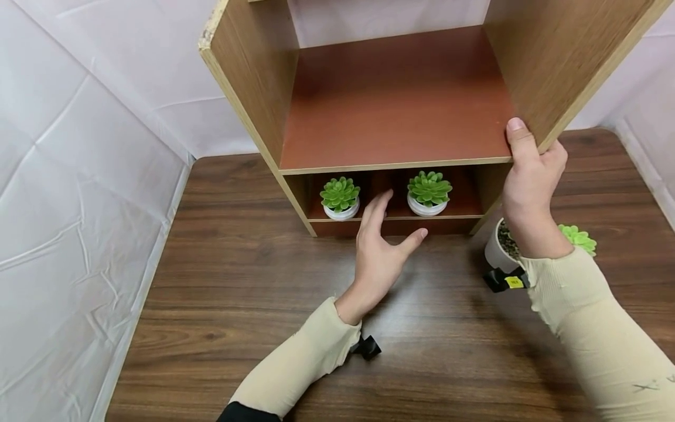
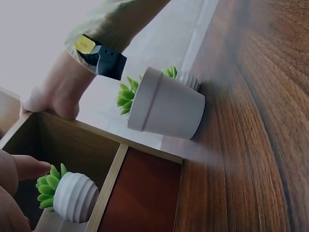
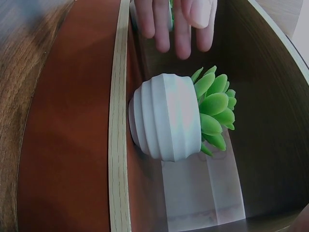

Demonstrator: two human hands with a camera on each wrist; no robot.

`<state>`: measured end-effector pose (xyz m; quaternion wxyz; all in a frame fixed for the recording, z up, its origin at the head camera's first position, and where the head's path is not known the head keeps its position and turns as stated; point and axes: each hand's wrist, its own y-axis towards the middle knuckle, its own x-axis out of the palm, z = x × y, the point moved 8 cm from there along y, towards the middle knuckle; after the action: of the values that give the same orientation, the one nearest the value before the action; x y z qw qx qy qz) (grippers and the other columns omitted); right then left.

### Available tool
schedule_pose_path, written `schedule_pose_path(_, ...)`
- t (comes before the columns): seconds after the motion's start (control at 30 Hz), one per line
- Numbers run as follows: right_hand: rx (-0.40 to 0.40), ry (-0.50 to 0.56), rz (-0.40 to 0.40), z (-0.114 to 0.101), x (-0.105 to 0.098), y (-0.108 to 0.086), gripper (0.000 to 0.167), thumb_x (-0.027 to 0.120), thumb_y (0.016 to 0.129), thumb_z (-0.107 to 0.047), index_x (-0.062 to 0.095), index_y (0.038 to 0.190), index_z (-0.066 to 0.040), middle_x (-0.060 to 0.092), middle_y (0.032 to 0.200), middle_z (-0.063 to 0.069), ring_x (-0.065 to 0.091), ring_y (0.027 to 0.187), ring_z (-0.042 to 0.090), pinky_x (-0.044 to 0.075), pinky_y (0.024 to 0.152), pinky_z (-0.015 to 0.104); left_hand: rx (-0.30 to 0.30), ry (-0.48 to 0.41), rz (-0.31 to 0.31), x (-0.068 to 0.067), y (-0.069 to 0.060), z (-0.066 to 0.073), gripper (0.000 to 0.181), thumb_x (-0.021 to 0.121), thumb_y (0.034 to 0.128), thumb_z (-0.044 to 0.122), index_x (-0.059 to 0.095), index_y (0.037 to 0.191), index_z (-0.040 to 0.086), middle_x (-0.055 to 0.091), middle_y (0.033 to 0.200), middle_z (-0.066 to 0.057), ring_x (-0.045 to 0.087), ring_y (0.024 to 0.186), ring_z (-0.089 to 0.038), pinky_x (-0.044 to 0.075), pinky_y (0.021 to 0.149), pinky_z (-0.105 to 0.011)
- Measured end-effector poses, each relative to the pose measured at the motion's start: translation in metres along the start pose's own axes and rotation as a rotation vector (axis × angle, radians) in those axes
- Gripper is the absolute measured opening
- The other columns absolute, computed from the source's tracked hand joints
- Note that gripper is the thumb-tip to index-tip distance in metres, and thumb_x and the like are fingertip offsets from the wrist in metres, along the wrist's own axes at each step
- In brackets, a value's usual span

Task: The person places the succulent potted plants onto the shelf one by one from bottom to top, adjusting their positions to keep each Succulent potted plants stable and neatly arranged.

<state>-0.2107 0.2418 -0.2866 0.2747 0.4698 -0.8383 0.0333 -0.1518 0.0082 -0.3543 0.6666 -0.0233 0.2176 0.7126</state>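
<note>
Left succulent (image 1: 340, 194), right succulent (image 1: 429, 188), wooden shelf unit (image 1: 395, 105)
Both green, in white pots (image 1: 341, 214), standing upright and apart on its lower shelf (image 1: 466, 202).

The right hand (image 1: 532, 181) grips the right side panel (image 1: 566, 64) of the shelf (image 1: 390, 105). The left hand (image 1: 381, 255), fingers extended, is at the lower tier's (image 1: 464, 196) front edge, between two potted succulents (image 1: 340, 196) (image 1: 429, 192). A white pot (image 1: 497, 249) stands near the shelf's front right corner.

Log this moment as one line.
left hand: near two succulents, holds nothing | right hand: grips side panel | succulents: in lower compartment | larger pot: on table
</note>
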Motion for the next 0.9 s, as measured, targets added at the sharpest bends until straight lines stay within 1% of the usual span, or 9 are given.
schedule_pose_path(0.07, -0.001, 0.001, 0.000, 0.000, 0.000, 0.000, 0.019, 0.072, 0.086, -0.009, 0.072, 0.097, 0.007, 0.068, 0.085, 0.015, 0.064, 0.080, 0.021, 0.047, 0.080, 0.028, 0.019, -0.020, 0.003, -0.002, -0.001, 0.002, 0.074, 0.082, 0.0815, 0.021, 0.047, 0.145, 0.011, 0.043, 0.146, 0.002, 0.044, 0.130, -0.017, 0.036, 0.104, -0.035)
schedule_pose_path(0.2, -0.005, 0.010, 0.006, 0.000, 0.000, 0.000, 0.019, 0.072, 0.086, -0.008, 0.071, 0.097, 0.007, 0.068, 0.085, 0.015, 0.063, 0.079, 0.022, 0.047, 0.080, 0.028, 0.086, -0.056, 0.018, -0.009, -0.003, 0.008, 0.068, 0.078, 0.0842, 0.018, 0.047, 0.144, 0.007, 0.044, 0.146, -0.006, 0.048, 0.127, -0.024, 0.038, 0.103, -0.033)
schedule_pose_path(0.3, -0.005, 0.028, 0.006, 0.000, 0.000, 0.001, 0.019, 0.072, 0.086, -0.007, 0.071, 0.098, 0.008, 0.068, 0.085, 0.015, 0.063, 0.080, 0.022, 0.047, 0.080, 0.029, 0.132, -0.072, 0.022, -0.013, -0.005, 0.013, 0.066, 0.078, 0.0848, 0.017, 0.048, 0.143, 0.006, 0.044, 0.145, -0.010, 0.048, 0.126, -0.025, 0.038, 0.103, -0.031)
schedule_pose_path(0.33, -0.006, 0.030, 0.005, 0.000, 0.000, 0.001, 0.019, 0.072, 0.086, -0.007, 0.071, 0.098, 0.008, 0.068, 0.085, 0.015, 0.063, 0.080, 0.023, 0.047, 0.080, 0.029, 0.140, -0.073, 0.022, -0.014, -0.005, 0.013, 0.066, 0.078, 0.0849, 0.016, 0.048, 0.143, 0.006, 0.045, 0.144, -0.010, 0.047, 0.127, -0.024, 0.038, 0.103, -0.031)
schedule_pose_path(0.53, -0.001, 0.024, 0.009, 0.000, -0.001, 0.001, 0.019, 0.072, 0.086, -0.007, 0.071, 0.098, 0.008, 0.068, 0.086, 0.015, 0.064, 0.081, 0.023, 0.047, 0.081, 0.028, 0.147, -0.076, 0.014, -0.018, -0.009, 0.015, 0.064, 0.078, 0.0857, 0.018, 0.049, 0.142, 0.008, 0.046, 0.143, -0.007, 0.044, 0.129, -0.013, 0.038, 0.103, -0.031)
schedule_pose_path(0.63, 0.001, 0.026, 0.007, 0.001, -0.001, 0.001, 0.019, 0.072, 0.087, -0.007, 0.071, 0.098, 0.008, 0.068, 0.087, 0.016, 0.064, 0.083, 0.023, 0.046, 0.082, 0.028, 0.160, -0.080, 0.019, -0.020, -0.011, 0.016, 0.063, 0.078, 0.0857, 0.018, 0.050, 0.141, 0.007, 0.047, 0.143, -0.003, 0.042, 0.131, -0.012, 0.039, 0.103, -0.031)
schedule_pose_path(0.73, -0.004, 0.013, 0.005, 0.001, -0.001, 0.001, 0.018, 0.071, 0.087, -0.008, 0.072, 0.099, 0.006, 0.068, 0.088, 0.016, 0.063, 0.085, 0.024, 0.046, 0.083, 0.028, 0.181, -0.091, 0.037, -0.025, -0.013, 0.018, 0.064, 0.079, 0.0846, 0.016, 0.051, 0.141, 0.006, 0.047, 0.143, -0.002, 0.041, 0.131, -0.013, 0.039, 0.102, -0.032)
schedule_pose_path(0.8, -0.008, 0.003, 0.007, 0.000, -0.001, 0.001, 0.018, 0.071, 0.087, -0.008, 0.072, 0.099, 0.006, 0.068, 0.088, 0.016, 0.063, 0.085, 0.024, 0.046, 0.083, 0.028, 0.194, -0.102, 0.051, -0.029, -0.015, 0.019, 0.064, 0.080, 0.0841, 0.015, 0.051, 0.140, 0.005, 0.046, 0.143, -0.003, 0.042, 0.131, -0.014, 0.040, 0.102, -0.033)
schedule_pose_path(0.9, -0.008, -0.001, 0.011, 0.001, -0.001, 0.001, 0.018, 0.071, 0.087, -0.008, 0.072, 0.098, 0.006, 0.068, 0.088, 0.015, 0.063, 0.085, 0.023, 0.046, 0.083, 0.028, 0.198, -0.113, 0.063, -0.035, -0.018, 0.019, 0.065, 0.080, 0.0838, 0.013, 0.051, 0.141, 0.005, 0.045, 0.145, -0.004, 0.043, 0.130, -0.015, 0.040, 0.101, -0.035)
